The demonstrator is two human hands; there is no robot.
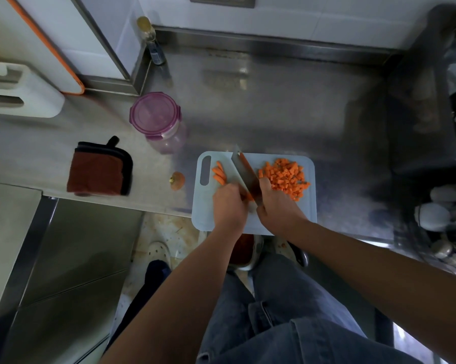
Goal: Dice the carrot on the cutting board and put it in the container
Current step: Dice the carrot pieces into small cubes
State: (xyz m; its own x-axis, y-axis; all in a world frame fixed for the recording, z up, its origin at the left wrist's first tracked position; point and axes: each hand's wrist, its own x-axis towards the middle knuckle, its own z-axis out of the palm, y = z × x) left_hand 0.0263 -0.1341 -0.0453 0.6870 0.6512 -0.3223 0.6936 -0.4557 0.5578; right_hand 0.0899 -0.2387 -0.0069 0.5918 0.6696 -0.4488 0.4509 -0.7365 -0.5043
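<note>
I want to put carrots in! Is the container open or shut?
Shut. The purple lid covers the whole top of the container.

**Dim kitchen, soft toward the edges**

The light is low and cool. The steel counter (287, 114) carries dull, smeared glare near the back wall. Heavy shadow swallows the clutter (432, 216) on the right, which is blurred, perhaps by wide-angle distortion. The cutting board (307, 206) is the sharpest area.

Both my forearms reach forward; left hand (228, 203) curls on a carrot strip (248, 197), right hand (275, 206) grips the knife (244, 174) alongside.
</note>
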